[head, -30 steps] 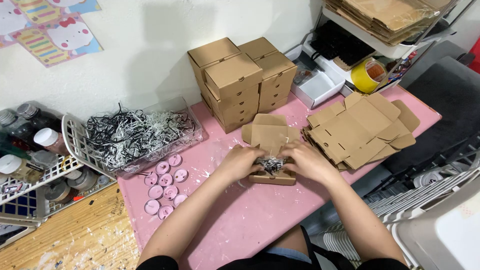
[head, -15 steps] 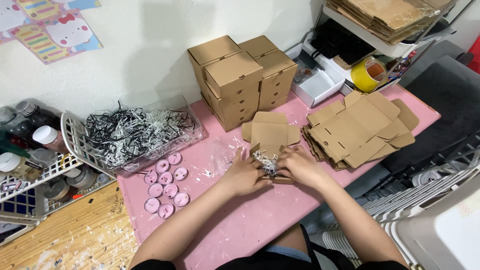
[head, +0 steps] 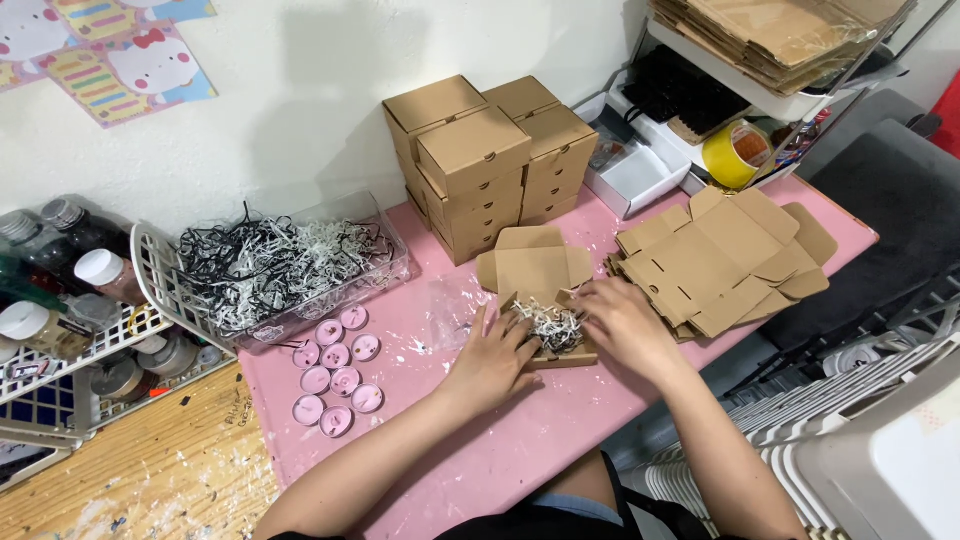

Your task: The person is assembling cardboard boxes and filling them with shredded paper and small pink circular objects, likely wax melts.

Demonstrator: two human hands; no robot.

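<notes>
Item in hand: small open cardboard box [head: 552,340], lid flap raised toward the wall, standing on the pink table [head: 520,450] just in front of the person. The box holds a wad of black-and-white paper shred [head: 550,325].

Step, as judged: filling and bedding the shred inside the box. The next move appears to call for an even tuck of loose strands below the rim, so that the flap can fold flat.

Left hand [head: 492,358]: palm down, resting against the box's left side, fingers extended and loosely spread, touching the wall and shred, gripping nothing firmly.

Right hand [head: 622,322]: at the box's right edge, fingers curled onto the shred and rim; whether it pinches strands cannot be told.

Forearms: both reach forward from the lower frame, converging on the box.

Nearby: tray of shred [head: 290,265] at left; pink round candles [head: 335,372] beside it; stacked closed boxes [head: 490,160] behind; flat unfolded box blanks [head: 725,255] at right.
</notes>
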